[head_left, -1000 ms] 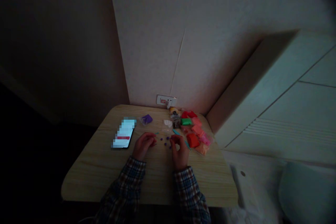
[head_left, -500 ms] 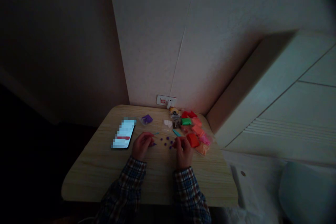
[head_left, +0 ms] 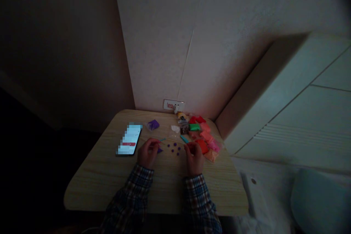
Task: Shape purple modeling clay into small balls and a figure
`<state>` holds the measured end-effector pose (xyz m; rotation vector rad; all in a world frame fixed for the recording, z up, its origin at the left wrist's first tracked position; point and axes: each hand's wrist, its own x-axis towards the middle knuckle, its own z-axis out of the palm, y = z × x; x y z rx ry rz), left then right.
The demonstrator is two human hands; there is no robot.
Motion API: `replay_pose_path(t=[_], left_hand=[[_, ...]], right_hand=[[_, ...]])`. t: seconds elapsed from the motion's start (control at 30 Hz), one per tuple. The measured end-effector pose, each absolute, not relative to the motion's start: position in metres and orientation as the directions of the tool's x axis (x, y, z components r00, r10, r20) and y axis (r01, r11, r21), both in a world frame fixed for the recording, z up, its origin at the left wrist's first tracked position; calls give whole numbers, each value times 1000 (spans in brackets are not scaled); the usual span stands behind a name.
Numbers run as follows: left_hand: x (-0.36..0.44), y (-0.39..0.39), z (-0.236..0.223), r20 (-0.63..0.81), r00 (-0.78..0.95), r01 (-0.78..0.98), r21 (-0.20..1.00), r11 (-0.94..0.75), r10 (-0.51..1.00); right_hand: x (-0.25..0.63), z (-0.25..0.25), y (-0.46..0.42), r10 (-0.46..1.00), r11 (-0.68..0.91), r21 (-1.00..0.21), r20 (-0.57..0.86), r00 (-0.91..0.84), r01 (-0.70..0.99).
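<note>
My left hand (head_left: 147, 153) is closed in a pinch around a thin teal stick-like tool (head_left: 162, 139), whose tip points out past the fingers. A small purple clay piece (head_left: 160, 150) shows just under those fingertips; whether it is held or lies on the table I cannot tell. To the right, several small purple clay balls (head_left: 175, 144) sit apart on the wooden table (head_left: 164, 186). My right hand (head_left: 195, 159) is beside them, thumb and fingers pressed together, and what is between them is hidden. Beyond its fingertips lies a teal tool (head_left: 184, 139).
A lit phone (head_left: 130, 139) lies at the left. Behind are a purple clay packet (head_left: 153, 124) and a white clay packet (head_left: 175, 129). Green (head_left: 194, 127), red (head_left: 202, 146) and orange-pink (head_left: 206, 136) packets crowd the right side. A wall socket (head_left: 173, 105) is above the back edge.
My right hand has shifted a little to the right, away from the purple balls, uncovering them more. My left hand has stayed almost in place with the teal tool.
</note>
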<state>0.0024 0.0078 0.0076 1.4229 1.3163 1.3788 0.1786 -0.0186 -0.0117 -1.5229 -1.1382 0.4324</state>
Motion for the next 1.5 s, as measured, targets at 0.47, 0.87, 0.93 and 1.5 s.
replay_pose_path(t=[0.47,0.87,0.93,1.5], left_hand=[[5,8,-4,471,159,681,584,-442,868],[6,8,-5,444,182,693,575,-435,877],[5,8,-5,450,184,693,571,-440,874],[4,10,-14,349,212,734,560,-385,913]], right_hand=[[186,-25,-17,875,31,-836,288,390,548],[186,-26,-17,869,-17,-760,311,385,650],[186,-26,-17,870,-11,-752,317,377,659],[182,-29,-17,899,0,-676,324,296,737]])
